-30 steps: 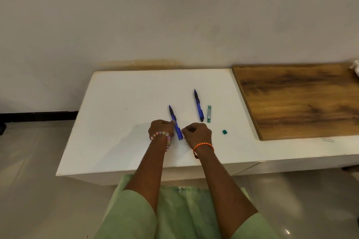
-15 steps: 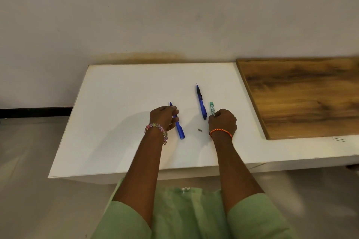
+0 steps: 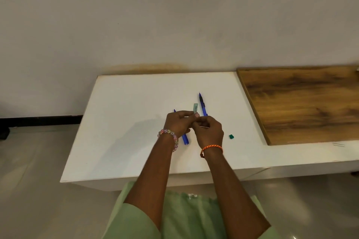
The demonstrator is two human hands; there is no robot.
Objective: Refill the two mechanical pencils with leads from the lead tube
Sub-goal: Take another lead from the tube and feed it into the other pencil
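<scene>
The main risk at this moment was the lead itself: you held the lead tube (image 3: 195, 108) up off the bench (image 3: 126, 122), its cap-end hidden, so if the open mouth tipped downward several leads could have slid out at once, scattered on the white surface or snapped between your fingers. A hurried pull with the right hand could have done the same. The small green cap (image 3: 231, 136), lying alone on the bench right of your wrists, could also have been swept off the near edge by a sleeve.

Your left hand (image 3: 179, 122) had its fingers curled around the lower part of the tube, thumb pressed against it. Your right hand (image 3: 209, 132) met it, fingers bunched in a pinch at the tube; I could not tell whether a lead was already between them.

The tube looked like a slim, pale green translucent stick, poking up just above your knuckles at the frame's centre. One blue pencil (image 3: 185, 137) lay on the bench under your left hand, its end showing below your wrist. The second blue pencil (image 3: 202, 105) lay just right of the tube, tip pointing toward the wall.
</scene>
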